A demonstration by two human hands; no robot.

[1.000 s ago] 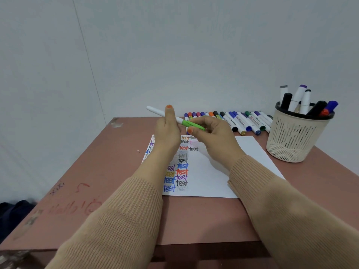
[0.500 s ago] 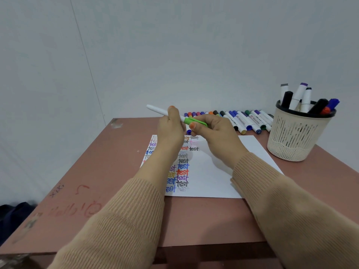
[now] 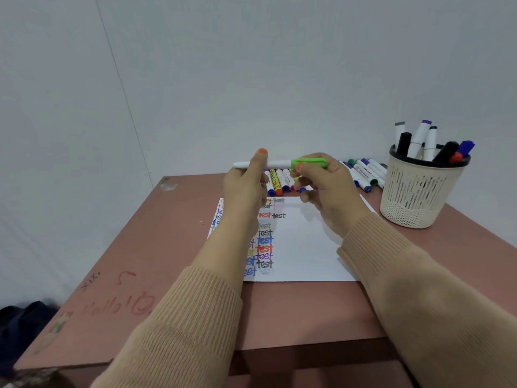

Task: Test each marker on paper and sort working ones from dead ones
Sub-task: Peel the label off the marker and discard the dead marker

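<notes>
Sleeves of tan ribbed knit, the left sleeve (image 3: 179, 326) and the right sleeve (image 3: 419, 289), reach forward from the bottom of the frame over a worn pink-brown table (image 3: 156, 247), whose near left corner carries red and dark scribbles (image 3: 120, 303). A dark bundle of cloth (image 3: 22, 317) lies below the table at the far left. Past the sleeves a white sheet of paper (image 3: 305, 247) lies flat on the tabletop, its left side filled with columns of the word "test" in black, blue, red, purple and yellow (some are partly hidden behind the left forearm). Above the paper's far edge both hands hold one green-capped marker (image 3: 279, 164) level in the air, clear of the sheet. The left hand (image 3: 243, 189) has its fingers curled round the white barrel with the thumb raised, while the right hand (image 3: 327, 189) pinches the marker's green end between thumb and curled fingers. Just behind the hands, a row of markers (image 3: 363, 172) lies side by side along the back of the table, running from behind the left hand to the right. At the right end of that row stands a cream perforated cup (image 3: 416, 194) with a dark rim, holding upright markers (image 3: 419, 138) with black, white, purple, blue and red tops. A plain pale wall (image 3: 251, 65) closes the scene behind the table.
</notes>
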